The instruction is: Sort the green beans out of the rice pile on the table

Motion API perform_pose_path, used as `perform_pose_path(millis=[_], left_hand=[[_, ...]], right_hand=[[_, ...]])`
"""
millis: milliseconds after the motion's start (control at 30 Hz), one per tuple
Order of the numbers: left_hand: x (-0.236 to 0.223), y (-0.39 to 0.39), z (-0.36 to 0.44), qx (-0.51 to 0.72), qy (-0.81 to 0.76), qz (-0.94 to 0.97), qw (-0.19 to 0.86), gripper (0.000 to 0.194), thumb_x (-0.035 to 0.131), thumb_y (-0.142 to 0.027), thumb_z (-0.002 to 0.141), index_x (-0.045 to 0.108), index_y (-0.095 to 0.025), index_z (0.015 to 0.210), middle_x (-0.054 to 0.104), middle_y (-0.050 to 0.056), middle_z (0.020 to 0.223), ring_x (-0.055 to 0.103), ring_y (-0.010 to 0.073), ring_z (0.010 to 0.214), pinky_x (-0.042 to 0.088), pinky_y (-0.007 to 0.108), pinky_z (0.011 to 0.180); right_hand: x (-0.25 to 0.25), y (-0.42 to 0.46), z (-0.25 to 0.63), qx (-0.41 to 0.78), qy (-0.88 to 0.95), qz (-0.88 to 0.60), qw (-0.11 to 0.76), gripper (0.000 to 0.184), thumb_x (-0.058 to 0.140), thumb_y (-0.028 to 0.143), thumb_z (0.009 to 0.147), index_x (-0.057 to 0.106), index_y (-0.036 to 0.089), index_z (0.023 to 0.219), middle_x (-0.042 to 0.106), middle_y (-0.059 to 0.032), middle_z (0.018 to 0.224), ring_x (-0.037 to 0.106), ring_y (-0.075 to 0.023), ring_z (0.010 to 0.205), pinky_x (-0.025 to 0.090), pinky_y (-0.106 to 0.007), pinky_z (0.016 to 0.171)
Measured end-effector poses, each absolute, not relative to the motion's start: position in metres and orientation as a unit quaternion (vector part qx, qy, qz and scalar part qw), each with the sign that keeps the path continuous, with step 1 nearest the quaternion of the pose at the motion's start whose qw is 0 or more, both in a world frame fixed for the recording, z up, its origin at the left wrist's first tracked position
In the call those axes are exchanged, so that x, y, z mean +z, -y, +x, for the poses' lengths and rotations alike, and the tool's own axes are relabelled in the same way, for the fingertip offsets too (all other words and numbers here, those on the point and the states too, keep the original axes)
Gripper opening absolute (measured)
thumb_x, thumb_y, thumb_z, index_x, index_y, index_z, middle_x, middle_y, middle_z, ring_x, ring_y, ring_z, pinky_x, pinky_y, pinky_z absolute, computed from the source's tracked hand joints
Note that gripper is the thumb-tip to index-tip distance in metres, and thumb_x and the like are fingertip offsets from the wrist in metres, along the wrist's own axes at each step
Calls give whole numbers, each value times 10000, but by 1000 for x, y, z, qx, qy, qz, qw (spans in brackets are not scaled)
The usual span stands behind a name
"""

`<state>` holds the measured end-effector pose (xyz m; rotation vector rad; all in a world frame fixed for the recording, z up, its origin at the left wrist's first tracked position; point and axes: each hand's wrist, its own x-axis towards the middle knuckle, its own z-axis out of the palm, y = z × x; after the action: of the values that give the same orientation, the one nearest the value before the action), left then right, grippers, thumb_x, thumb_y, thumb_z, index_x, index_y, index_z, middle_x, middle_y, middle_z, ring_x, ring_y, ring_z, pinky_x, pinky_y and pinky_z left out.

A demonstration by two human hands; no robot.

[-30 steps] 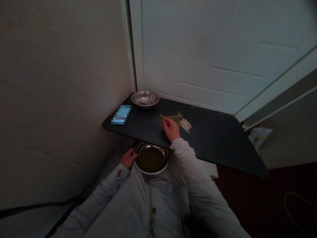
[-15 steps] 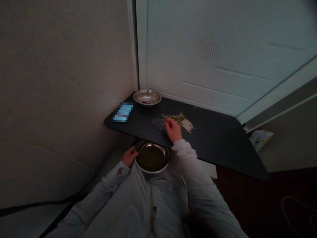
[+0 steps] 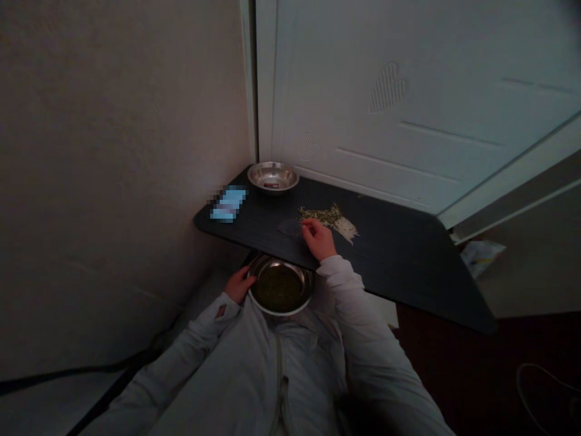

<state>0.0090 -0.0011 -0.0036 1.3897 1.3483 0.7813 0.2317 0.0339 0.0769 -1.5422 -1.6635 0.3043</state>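
Note:
My left hand [image 3: 237,285] is closed on the left rim of a steel bowl [image 3: 281,314], its fingers over the edge. The bowl sits at my lap, partly under the table edge, with a greenish mass of small bits [image 3: 278,289] inside. Over the dark table, my right hand [image 3: 319,238] has its fingers pinched together at the edge of a thin, clear, rounded plastic piece [image 3: 289,227]. Just beyond those fingers lies a pile of small green grains [image 3: 323,215]. A pale, whitish heap of grains [image 3: 347,229] touches its right end.
A second steel bowl [image 3: 273,178] with a small dark label inside stands at the table's back left. A lit, blurred-out phone [image 3: 229,204] lies near the left edge. The dark table [image 3: 408,266] meets a wall at left and a white door [image 3: 354,115] behind.
The view has shifted slightly, so everything sits a little to the right. Both hands keep almost the same places, the left on the bowl and the right by the grains.

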Motion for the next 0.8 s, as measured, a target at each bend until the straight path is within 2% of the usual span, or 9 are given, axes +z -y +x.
perform_pose_path(millis=[567,667,800], left_hand=[[-10,0,7,331,-550,566,517,433,492,-315,547,553,-113,926,613,41,874,530,198,836,395,299,755],[-11,0,7,334,-542,562,527,430,489,-314,545,556,-108,917,617,45,859,534,202,823,404,304,738],[-10,1,7,341,-535,564,529,425,484,-307,551,557,-110,920,616,42,869,530,201,833,399,303,749]], right_hand=[[74,-36,231,192,684,-569,415,207,405,280,692,532,176,817,554,12,632,499,-94,567,402,-221,558],[78,-41,230,162,670,-589,422,222,400,295,703,520,174,845,574,-1,670,512,-102,589,405,-228,570],[93,-47,219,101,692,-605,380,215,397,280,717,509,179,871,591,-22,759,530,-116,650,400,-238,606]])
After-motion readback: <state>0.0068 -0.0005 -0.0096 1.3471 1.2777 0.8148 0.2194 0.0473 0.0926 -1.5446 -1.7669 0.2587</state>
